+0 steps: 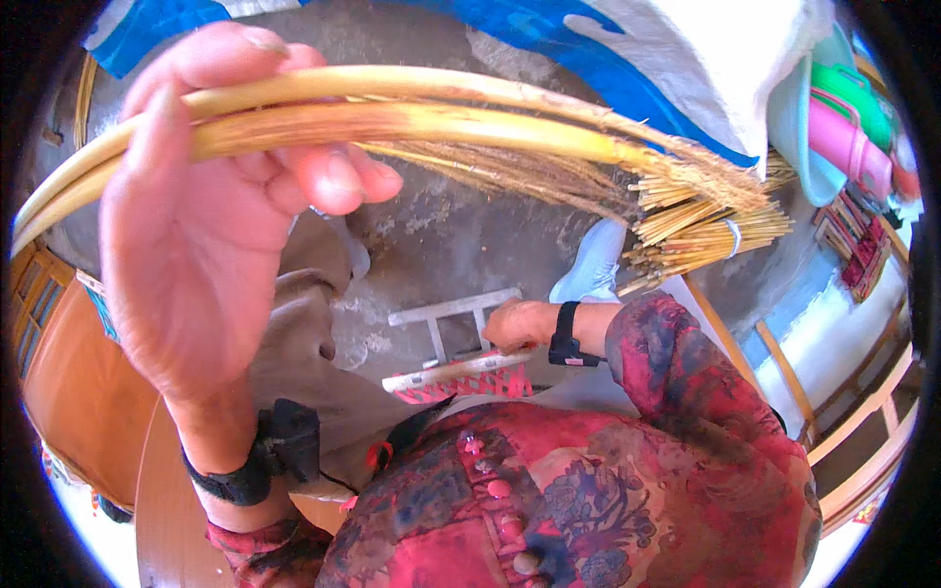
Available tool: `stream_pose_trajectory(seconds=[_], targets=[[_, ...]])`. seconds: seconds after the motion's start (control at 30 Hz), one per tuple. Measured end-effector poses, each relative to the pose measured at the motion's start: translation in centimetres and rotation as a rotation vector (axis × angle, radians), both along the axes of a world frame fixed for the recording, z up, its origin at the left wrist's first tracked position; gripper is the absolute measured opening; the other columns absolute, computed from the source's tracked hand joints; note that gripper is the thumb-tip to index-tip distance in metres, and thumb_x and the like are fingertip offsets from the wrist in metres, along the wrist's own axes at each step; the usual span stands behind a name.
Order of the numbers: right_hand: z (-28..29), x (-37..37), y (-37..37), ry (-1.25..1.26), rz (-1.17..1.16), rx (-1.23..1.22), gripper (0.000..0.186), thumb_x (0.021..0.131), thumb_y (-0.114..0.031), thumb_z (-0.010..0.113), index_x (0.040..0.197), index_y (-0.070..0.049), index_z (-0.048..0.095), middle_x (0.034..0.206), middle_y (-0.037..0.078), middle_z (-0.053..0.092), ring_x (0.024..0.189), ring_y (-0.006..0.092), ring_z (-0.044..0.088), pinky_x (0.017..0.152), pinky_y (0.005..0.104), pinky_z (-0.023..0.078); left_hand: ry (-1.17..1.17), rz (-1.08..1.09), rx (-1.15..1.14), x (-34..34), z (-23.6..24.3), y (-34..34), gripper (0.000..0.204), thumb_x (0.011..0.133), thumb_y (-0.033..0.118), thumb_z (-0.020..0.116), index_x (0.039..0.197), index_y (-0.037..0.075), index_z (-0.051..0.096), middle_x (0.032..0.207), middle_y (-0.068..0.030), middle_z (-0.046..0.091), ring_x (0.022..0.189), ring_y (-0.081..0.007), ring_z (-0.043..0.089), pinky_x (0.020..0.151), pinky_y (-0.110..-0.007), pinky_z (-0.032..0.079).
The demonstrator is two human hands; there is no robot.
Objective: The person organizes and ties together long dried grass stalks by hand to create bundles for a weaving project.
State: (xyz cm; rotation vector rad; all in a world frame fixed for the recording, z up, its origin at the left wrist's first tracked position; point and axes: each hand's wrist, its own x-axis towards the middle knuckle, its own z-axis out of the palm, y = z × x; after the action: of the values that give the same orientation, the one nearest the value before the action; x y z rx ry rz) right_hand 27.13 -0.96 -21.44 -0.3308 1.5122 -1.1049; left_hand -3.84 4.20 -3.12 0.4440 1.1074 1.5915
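My left hand (196, 216), raised close up at the left, is closed with thumb and fingers round two long yellow plant stalks (412, 122). They bow across the view, and their brownish, frayed tops point right. Thinner stalks (490, 176) with dry, brushy heads show behind them. Lower down near the middle, my right hand (520, 325) is curled on the grey frame of a small folding stool (441, 316), whose seat is woven in red and white. Part of its fingers is hidden. Both wrists wear black straps.
Bundles of cut yellow stalks (711, 235), one tied with a white band, lie at the right beside a pale shoe (590, 263). Blue-and-white sheeting (676, 59) spreads at the top. Wooden furniture (88, 363) stands left; wooden frames (863, 431) stand right.
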Motion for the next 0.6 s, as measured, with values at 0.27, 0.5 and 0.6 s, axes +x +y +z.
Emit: stream_pose_trajectory(seconds=[0.27, 0.5, 0.6], targets=[[4.3, -11.0, 8.2, 0.559, -0.225, 0.274, 0.027, 0.075, -0.024, 0.057, 0.091, -0.002, 0.053, 0.085, 0.016, 0.059, 0.087, 0.0322, 0.055, 0.075, 0.0422, 0.044, 0.059, -0.081, 0.143, 4.0, 1.4, -0.7, 0.028, 0.089, 0.023, 0.041, 0.105, 0.001, 0.049, 0.098, -0.0142, 0.052, 0.074, -0.0187, 0.054, 0.074, -0.037, 0.048], [12.5, -9.0, 7.8, 0.678, -0.431, 0.495, 0.027, 0.074, -0.020, 0.059, 0.095, -0.004, 0.054, 0.091, 0.016, 0.058, 0.091, 0.0321, 0.054, 0.078, 0.0423, 0.042, 0.042, -0.060, 0.331, 6.8, 4.0, -2.9, 0.025, 0.089, 0.018, 0.040, 0.101, -0.001, 0.051, 0.090, -0.0130, 0.056, 0.075, -0.0202, 0.058, 0.075, -0.040, 0.049], [12.8, -8.3, 7.0, 0.812, -0.512, 0.548, 0.026, 0.073, -0.017, 0.060, 0.095, -0.005, 0.054, 0.088, 0.016, 0.059, 0.087, 0.0328, 0.055, 0.074, 0.0429, 0.043, 0.033, -0.100, 0.411, 7.3, 4.1, -3.3, 0.023, 0.089, 0.016, 0.041, 0.101, -0.001, 0.052, 0.087, -0.0130, 0.057, 0.075, -0.0200, 0.058, 0.075, -0.041, 0.049]])
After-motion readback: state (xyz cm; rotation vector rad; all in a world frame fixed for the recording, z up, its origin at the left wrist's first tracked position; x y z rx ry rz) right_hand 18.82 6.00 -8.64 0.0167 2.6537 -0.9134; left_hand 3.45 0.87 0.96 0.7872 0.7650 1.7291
